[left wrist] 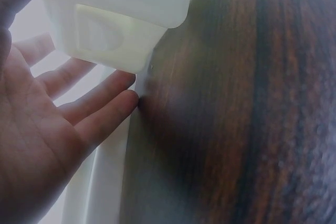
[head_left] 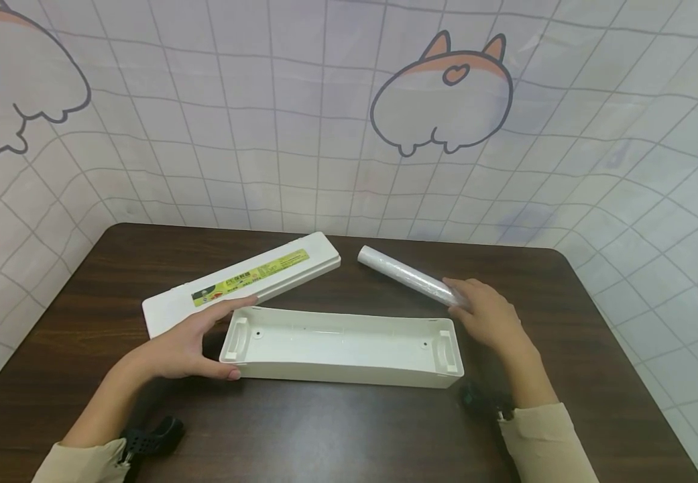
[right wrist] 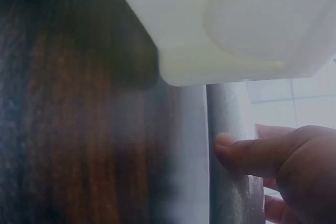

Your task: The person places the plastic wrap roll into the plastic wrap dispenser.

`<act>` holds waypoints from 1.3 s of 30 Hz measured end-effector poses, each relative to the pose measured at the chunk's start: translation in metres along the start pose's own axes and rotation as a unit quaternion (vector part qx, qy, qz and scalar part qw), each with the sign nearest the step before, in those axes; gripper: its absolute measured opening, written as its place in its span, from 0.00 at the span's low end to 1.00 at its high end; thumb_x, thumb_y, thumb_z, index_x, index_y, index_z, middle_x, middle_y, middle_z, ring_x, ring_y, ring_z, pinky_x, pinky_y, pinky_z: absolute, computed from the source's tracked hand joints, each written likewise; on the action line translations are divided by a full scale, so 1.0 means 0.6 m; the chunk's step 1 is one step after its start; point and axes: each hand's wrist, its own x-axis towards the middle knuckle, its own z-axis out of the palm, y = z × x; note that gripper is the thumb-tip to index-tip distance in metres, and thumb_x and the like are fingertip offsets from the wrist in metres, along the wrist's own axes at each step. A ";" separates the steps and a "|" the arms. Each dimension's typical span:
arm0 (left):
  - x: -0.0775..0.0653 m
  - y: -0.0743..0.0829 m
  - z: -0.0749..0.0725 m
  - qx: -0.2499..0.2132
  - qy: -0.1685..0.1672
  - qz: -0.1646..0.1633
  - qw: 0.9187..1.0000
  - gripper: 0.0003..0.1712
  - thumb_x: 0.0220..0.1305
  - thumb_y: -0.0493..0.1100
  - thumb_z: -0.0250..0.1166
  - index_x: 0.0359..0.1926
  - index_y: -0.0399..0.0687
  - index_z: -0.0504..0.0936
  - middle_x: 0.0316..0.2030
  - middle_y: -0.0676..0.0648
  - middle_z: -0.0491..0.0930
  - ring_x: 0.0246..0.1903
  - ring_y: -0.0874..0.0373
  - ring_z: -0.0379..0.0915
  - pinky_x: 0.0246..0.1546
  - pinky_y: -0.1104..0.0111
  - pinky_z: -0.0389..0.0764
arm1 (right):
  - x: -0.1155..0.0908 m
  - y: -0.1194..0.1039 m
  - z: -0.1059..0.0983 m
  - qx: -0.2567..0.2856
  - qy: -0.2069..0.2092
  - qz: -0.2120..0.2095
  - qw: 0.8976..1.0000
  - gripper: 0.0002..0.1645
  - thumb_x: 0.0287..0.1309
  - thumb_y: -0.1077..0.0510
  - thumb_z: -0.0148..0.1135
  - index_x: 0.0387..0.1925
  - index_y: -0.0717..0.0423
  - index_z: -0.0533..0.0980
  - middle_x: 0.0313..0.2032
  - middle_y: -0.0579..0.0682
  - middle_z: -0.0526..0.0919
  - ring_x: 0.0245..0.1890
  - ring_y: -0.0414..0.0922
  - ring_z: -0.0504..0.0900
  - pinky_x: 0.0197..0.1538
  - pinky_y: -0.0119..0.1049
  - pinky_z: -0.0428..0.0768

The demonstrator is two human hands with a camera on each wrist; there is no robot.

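A long white plastic box [head_left: 339,342] lies open side up on the table, with a molded holder at each inner end. My left hand [head_left: 182,342] spans its left end, thumb at the front wall and forefinger by the back rim. In the left wrist view the other fingers [left wrist: 107,111] spread beside the box end [left wrist: 115,30]. Behind and right of the box, my right hand [head_left: 489,314] grips the near end of a shiny roll of plastic wrap [head_left: 405,274]. The right wrist view shows the thumb [right wrist: 247,153] pressed on the roll [right wrist: 231,108].
A white lid [head_left: 173,312] with a yellow-green label [head_left: 252,276] lies slanted behind the box at the left, partly covered by my left hand. The dark wooden table [head_left: 324,429] ends at a wall [head_left: 300,134] covered in grid-patterned cloth. Black wrist straps [head_left: 152,439] sit near the sleeves.
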 end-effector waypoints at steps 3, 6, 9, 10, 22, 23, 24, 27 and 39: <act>0.000 0.001 0.000 -0.002 -0.001 0.001 1.000 0.58 0.46 0.56 0.80 0.76 0.61 0.59 0.72 0.51 0.60 0.68 0.50 0.58 0.60 0.38 0.64 | -0.001 -0.001 -0.003 0.000 0.005 -0.003 1.000 0.34 0.65 0.56 0.63 0.71 0.50 0.68 0.60 0.59 0.78 0.56 0.60 0.78 0.48 0.66 0.76; 0.000 0.002 -0.001 0.000 0.000 -0.001 1.000 0.58 0.46 0.56 0.80 0.76 0.62 0.59 0.72 0.52 0.60 0.69 0.50 0.57 0.60 0.38 0.64 | -0.002 -0.001 -0.005 -0.002 0.010 -0.006 1.000 0.34 0.64 0.56 0.63 0.71 0.48 0.68 0.59 0.58 0.78 0.56 0.60 0.78 0.46 0.67 0.75; 0.000 0.003 -0.001 0.004 0.001 -0.003 1.000 0.58 0.46 0.56 0.80 0.76 0.62 0.59 0.73 0.52 0.60 0.69 0.50 0.57 0.60 0.38 0.64 | -0.002 -0.002 -0.008 -0.002 0.012 -0.006 1.000 0.34 0.65 0.55 0.63 0.71 0.47 0.67 0.60 0.58 0.78 0.57 0.60 0.77 0.45 0.68 0.75; 0.000 0.003 -0.001 0.004 0.001 -0.002 1.000 0.58 0.46 0.56 0.80 0.76 0.61 0.59 0.73 0.52 0.60 0.69 0.49 0.57 0.60 0.38 0.64 | -0.003 -0.003 -0.009 -0.002 0.012 -0.007 1.000 0.34 0.65 0.55 0.63 0.71 0.47 0.67 0.60 0.58 0.77 0.57 0.60 0.77 0.45 0.68 0.75; 0.000 0.000 -0.001 0.004 0.001 -0.001 1.000 0.58 0.47 0.56 0.80 0.76 0.62 0.59 0.73 0.52 0.59 0.70 0.49 0.57 0.60 0.38 0.64 | -0.006 -0.013 -0.025 -0.004 0.015 -0.009 1.000 0.35 0.65 0.56 0.63 0.72 0.48 0.66 0.61 0.58 0.77 0.59 0.62 0.76 0.46 0.70 0.75; 0.000 -0.001 -0.001 0.004 0.001 -0.001 1.000 0.58 0.47 0.56 0.80 0.76 0.62 0.59 0.73 0.53 0.59 0.70 0.49 0.57 0.60 0.38 0.64 | -0.006 -0.014 -0.025 -0.004 0.016 -0.009 1.000 0.35 0.65 0.56 0.63 0.72 0.48 0.66 0.61 0.58 0.77 0.59 0.62 0.76 0.46 0.69 0.75; 0.000 -0.001 0.000 0.003 0.002 -0.002 1.000 0.58 0.46 0.56 0.80 0.76 0.61 0.59 0.73 0.53 0.59 0.70 0.50 0.56 0.60 0.38 0.64 | -0.006 -0.014 -0.026 -0.005 0.017 -0.009 1.000 0.35 0.65 0.56 0.63 0.72 0.48 0.66 0.61 0.58 0.77 0.59 0.61 0.76 0.46 0.69 0.75; 0.001 -0.003 0.000 -0.001 0.003 -0.003 1.000 0.59 0.46 0.56 0.80 0.76 0.60 0.59 0.73 0.55 0.59 0.70 0.52 0.56 0.61 0.39 0.63 | -0.007 -0.014 -0.027 -0.008 0.021 -0.009 1.000 0.34 0.65 0.56 0.63 0.72 0.47 0.66 0.61 0.57 0.77 0.59 0.61 0.76 0.46 0.68 0.75; 0.002 -0.003 0.000 -0.004 0.001 -0.002 1.000 0.59 0.46 0.56 0.81 0.76 0.61 0.59 0.72 0.57 0.60 0.67 0.58 0.59 0.59 0.43 0.69 | -0.013 -0.023 -0.035 -0.011 0.029 -0.010 0.999 0.34 0.65 0.57 0.63 0.71 0.47 0.67 0.60 0.57 0.77 0.58 0.59 0.76 0.46 0.67 0.75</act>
